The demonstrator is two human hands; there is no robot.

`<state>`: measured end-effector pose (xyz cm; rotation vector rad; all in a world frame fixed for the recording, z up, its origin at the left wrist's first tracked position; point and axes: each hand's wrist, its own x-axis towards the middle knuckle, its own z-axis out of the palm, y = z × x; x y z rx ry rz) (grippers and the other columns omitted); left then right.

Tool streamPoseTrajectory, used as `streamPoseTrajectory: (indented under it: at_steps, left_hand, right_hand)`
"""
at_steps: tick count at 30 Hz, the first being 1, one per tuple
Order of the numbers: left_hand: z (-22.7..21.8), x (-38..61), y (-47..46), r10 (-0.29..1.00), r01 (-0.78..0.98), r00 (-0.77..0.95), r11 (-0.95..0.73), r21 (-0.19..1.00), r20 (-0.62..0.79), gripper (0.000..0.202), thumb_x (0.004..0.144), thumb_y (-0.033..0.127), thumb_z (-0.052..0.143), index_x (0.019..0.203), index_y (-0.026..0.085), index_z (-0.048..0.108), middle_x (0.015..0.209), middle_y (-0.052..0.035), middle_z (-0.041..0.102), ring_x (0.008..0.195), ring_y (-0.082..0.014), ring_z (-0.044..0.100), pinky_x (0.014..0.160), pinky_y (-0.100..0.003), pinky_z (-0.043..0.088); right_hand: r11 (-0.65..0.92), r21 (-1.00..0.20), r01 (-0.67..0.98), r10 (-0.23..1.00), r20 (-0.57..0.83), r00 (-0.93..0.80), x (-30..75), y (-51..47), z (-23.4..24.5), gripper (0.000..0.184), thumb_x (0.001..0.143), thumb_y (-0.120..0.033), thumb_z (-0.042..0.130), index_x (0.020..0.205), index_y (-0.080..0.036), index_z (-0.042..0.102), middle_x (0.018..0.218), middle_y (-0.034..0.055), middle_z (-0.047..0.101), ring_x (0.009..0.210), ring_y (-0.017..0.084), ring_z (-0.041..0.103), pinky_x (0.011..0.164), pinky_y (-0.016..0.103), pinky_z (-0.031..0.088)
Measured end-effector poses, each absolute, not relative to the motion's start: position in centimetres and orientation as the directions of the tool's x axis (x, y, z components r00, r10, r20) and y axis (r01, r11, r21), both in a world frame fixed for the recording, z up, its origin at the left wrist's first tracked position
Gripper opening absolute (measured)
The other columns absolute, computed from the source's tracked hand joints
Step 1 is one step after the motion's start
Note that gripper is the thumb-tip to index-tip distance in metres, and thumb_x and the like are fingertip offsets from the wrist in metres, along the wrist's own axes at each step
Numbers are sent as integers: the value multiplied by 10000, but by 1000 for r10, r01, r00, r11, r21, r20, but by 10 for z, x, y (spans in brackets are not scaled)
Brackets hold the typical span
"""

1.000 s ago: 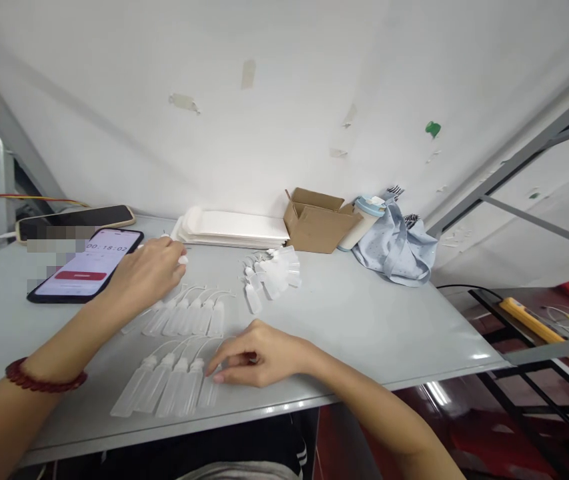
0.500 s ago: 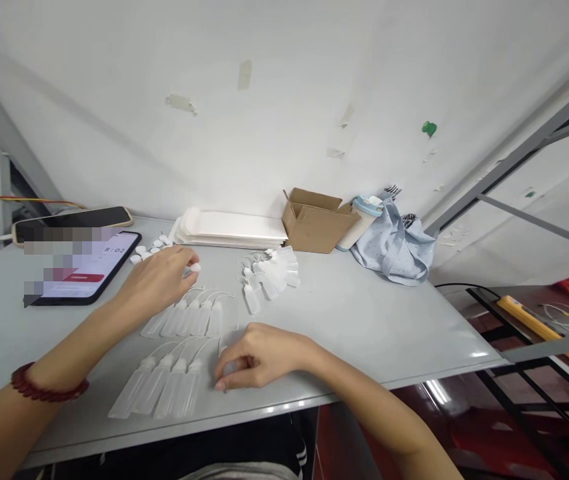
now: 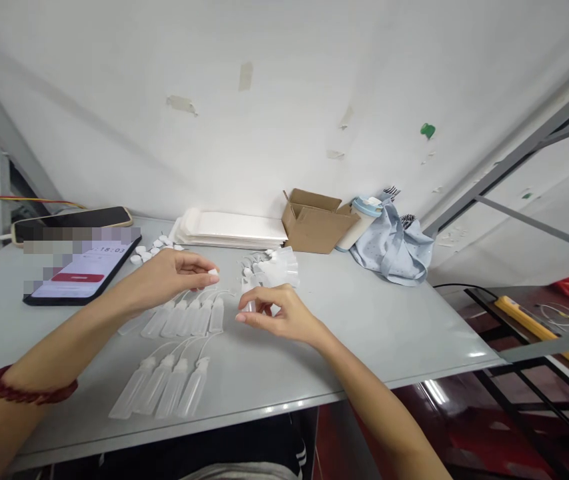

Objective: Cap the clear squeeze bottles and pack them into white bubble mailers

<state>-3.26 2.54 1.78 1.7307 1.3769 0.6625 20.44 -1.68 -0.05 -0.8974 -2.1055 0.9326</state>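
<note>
My left hand (image 3: 167,275) pinches a small white cap (image 3: 213,272) between thumb and fingertips, raised over the grey table (image 3: 364,327). My right hand (image 3: 279,313) is lifted just right of it, fingers closed on a small translucent squeeze bottle (image 3: 249,303). Below the hands lie two rows of similar bottles, a far row (image 3: 189,319) and a near row (image 3: 164,387). A loose pile of bottles (image 3: 274,270) sits behind my right hand. Several loose white caps (image 3: 151,248) lie beyond my left hand.
A phone with a lit timer screen (image 3: 84,273) and a second dark phone (image 3: 71,220) lie at the left. At the back stand a stack of white trays (image 3: 231,230), a cardboard box (image 3: 317,223), a cup (image 3: 361,223) and a blue cloth (image 3: 397,250). The table's edge drops off at the right.
My right hand rose from the near row with a bottle and moved up toward the left hand. My left hand came right from the caps, holding one cap.
</note>
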Motion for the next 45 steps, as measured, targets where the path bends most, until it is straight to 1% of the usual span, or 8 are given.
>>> streamPoseTrajectory:
  at_steps: [7,13,17,20,26,33,41,45]
  left_hand:
    - [17,-31,20,847,453,512,-121,883,-147,328,795,558,617,843,276,776,619,-2,636,647,-167,596,649,-288,502]
    - [9,-21,17,847,363,519,-101,926,-111,382,828,570,591,945,243,749,643,1,600,667,-173,585,661,-293,485]
    - [7,-18,16,839,327,541,-136,935,-67,347,855,545,570,819,237,725,668,7,593,695,-165,573,709,-281,484]
    - [9,-16,14,818,315,572,-159,936,-53,348,858,518,571,714,223,687,724,-2,614,703,-157,555,719,-274,482]
    - [12,-17,15,819,386,573,-233,892,-34,319,855,503,561,867,232,728,653,11,596,653,-152,542,624,-250,434]
    - [12,-13,12,845,430,534,-241,870,-30,348,807,467,594,601,187,595,578,25,568,564,-121,499,580,-229,426]
    - [9,-9,9,838,384,544,-287,878,36,310,834,473,574,845,216,747,735,0,683,624,-133,559,600,-236,455]
    - [10,-7,7,853,388,516,-319,865,84,308,823,467,578,828,211,749,660,8,652,602,-131,547,579,-229,446]
  right_hand:
    - [550,-775,311,758,307,-576,205,-16,0,80,879,-221,560,844,-192,627,799,4,669,668,100,598,612,214,480]
    - [445,-864,236,754,219,-619,205,-17,2,140,823,-94,515,845,-183,622,847,-1,672,668,83,602,606,199,457]
    - [397,-898,189,739,191,-646,204,-16,1,151,810,-72,506,828,-181,609,814,-9,666,612,73,542,583,197,422]
    - [370,-913,173,741,178,-647,204,-15,0,130,817,-91,507,823,-180,601,808,-8,660,608,74,518,584,202,409]
    - [296,-946,134,750,144,-645,204,-15,-2,83,875,-180,514,837,-184,588,813,6,641,619,89,473,599,225,401]
    - [209,-975,69,806,132,-577,204,-12,-4,114,928,-268,487,876,-189,551,828,12,614,593,88,429,580,233,371]
    - [8,-999,-31,797,25,-604,203,-10,-8,145,940,-351,490,901,-211,491,711,-49,417,540,76,310,502,209,239]
    - [-134,-987,-87,790,-54,-610,203,-9,-8,156,908,-377,517,882,-233,462,626,-74,342,518,84,269,482,202,215]
